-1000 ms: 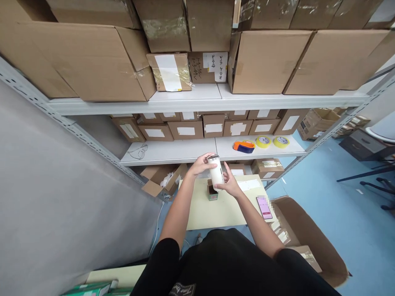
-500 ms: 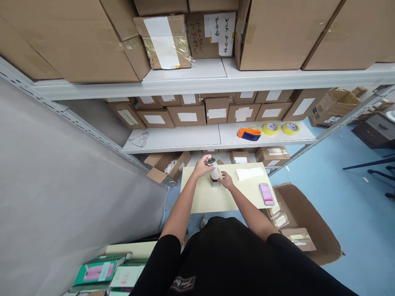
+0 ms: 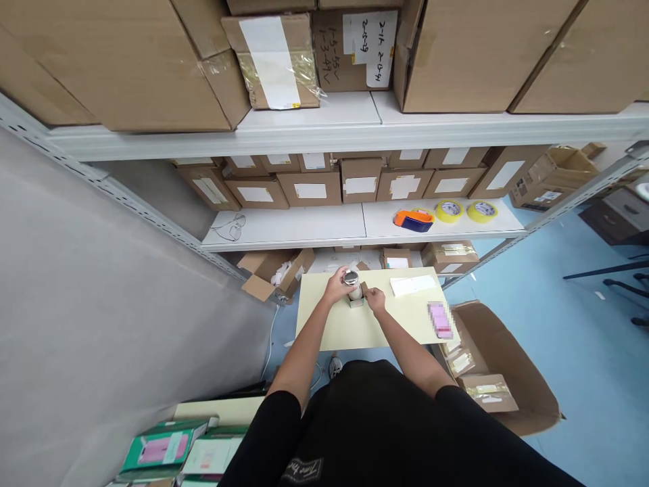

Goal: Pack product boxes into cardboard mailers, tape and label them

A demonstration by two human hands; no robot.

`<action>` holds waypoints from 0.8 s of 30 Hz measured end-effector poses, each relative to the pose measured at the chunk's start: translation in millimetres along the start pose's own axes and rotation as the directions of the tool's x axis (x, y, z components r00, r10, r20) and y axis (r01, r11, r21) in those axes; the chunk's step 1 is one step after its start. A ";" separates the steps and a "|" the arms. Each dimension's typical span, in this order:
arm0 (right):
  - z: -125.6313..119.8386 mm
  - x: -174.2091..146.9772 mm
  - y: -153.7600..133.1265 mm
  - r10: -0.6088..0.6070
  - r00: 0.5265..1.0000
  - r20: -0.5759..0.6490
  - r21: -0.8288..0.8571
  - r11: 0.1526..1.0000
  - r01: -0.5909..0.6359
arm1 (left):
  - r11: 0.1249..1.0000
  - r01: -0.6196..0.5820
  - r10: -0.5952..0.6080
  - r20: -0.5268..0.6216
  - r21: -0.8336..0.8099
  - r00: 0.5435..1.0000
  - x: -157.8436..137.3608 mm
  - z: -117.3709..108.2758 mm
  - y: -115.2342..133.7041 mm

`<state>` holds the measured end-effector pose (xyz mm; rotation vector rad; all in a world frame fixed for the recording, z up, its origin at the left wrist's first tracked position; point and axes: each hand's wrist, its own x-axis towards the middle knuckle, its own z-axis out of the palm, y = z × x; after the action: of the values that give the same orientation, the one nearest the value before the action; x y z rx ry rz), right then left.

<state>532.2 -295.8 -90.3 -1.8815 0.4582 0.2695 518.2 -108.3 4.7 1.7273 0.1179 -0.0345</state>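
Observation:
A white tumbler with a shiny silver lid [image 3: 351,278] stands upright over the pale yellow table [image 3: 339,331]. Its lower part is inside a small box with a green edge [image 3: 357,304]. My left hand [image 3: 335,287] is closed around the tumbler near its top, from the left side. On the right, my right hand [image 3: 376,299] pinches the box at its brown flap [image 3: 364,287], fingers pressed together. The box's inside is mostly hidden by the tumbler.
White paper sheets [image 3: 412,285] and a pixelated pink item [image 3: 440,320] lie on the table's right side. A shelf ahead bears tape rolls [image 3: 449,211], an orange-and-blue tape dispenser [image 3: 414,220] and glasses [image 3: 234,228]. A large open carton [image 3: 522,365] stands at right.
The tumbler has moved down into the small box. My right hand has shifted from the tumbler's lower side to the box's flap.

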 end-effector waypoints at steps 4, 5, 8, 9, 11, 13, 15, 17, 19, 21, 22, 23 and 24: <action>6.8 -0.2 6.2 0.059 0.998 0.006 0.124 0.990 -0.059 | 0.979 0.012 -0.019 0.033 0.203 0.999 -3.6 16.3 -12.3; 7.5 -0.3 8.4 0.066 0.998 0.006 0.147 0.987 -0.066 | 0.970 0.001 -0.010 0.036 0.244 0.999 -4.5 20.3 -16.2; 7.1 -0.6 15.6 0.080 0.997 0.009 0.214 0.974 -0.080 | 0.944 0.020 -0.041 0.054 0.330 0.998 -7.6 30.4 -30.0; 6.5 -0.7 17.8 0.085 0.996 0.010 0.235 0.968 -0.085 | 0.931 0.048 -0.078 0.071 0.361 0.994 -8.7 32.6 -35.3; 5.5 -1.1 21.3 0.097 0.995 0.012 0.279 0.955 -0.097 | 0.903 0.082 -0.143 0.117 0.421 0.983 -10.5 34.5 -46.6; 5.4 -1.2 23.3 0.110 0.994 0.017 0.322 0.940 -0.110 | 0.900 0.042 -0.121 0.155 0.434 0.980 -11.1 33.3 -58.4; 6.0 -1.0 24.0 0.119 0.993 0.025 0.357 0.926 -0.121 | 0.925 0.008 -0.054 0.111 0.381 0.992 -10.1 30.1 -70.6; 6.7 -0.5 23.7 0.127 0.991 0.032 0.387 0.913 -0.129 | 0.950 0.115 -0.107 -0.043 0.292 0.993 -7.3 27.0 -82.7; 7.0 -0.2 23.3 0.134 0.990 0.037 0.411 0.901 -0.137 | 0.937 0.285 -0.256 -0.161 0.200 0.953 -3.3 25.7 -93.6; 6.4 -0.4 23.0 0.141 0.989 0.042 0.428 0.892 -0.145 | 0.913 0.377 -0.355 -0.153 0.153 0.922 0.9 27.3 -102.4; 5.9 -0.8 23.1 0.143 0.989 0.044 0.434 0.889 -0.148 | 0.913 0.380 -0.364 -0.123 0.146 0.923 2.9 29.0 -105.9; 5.3 -1.3 23.2 0.145 0.988 0.046 0.438 0.886 -0.150 | 0.918 0.370 -0.360 -0.098 0.139 0.928 4.7 31.2 -108.7; 4.8 -2.0 23.6 0.146 0.988 0.046 0.443 0.884 -0.151 | 0.923 0.362 -0.354 -0.082 0.126 0.931 6.4 33.5 -110.9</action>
<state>520.3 -298.0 -111.2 -1.3962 0.6034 0.2513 515.1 -123.8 -110.2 1.8262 0.4851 -0.2692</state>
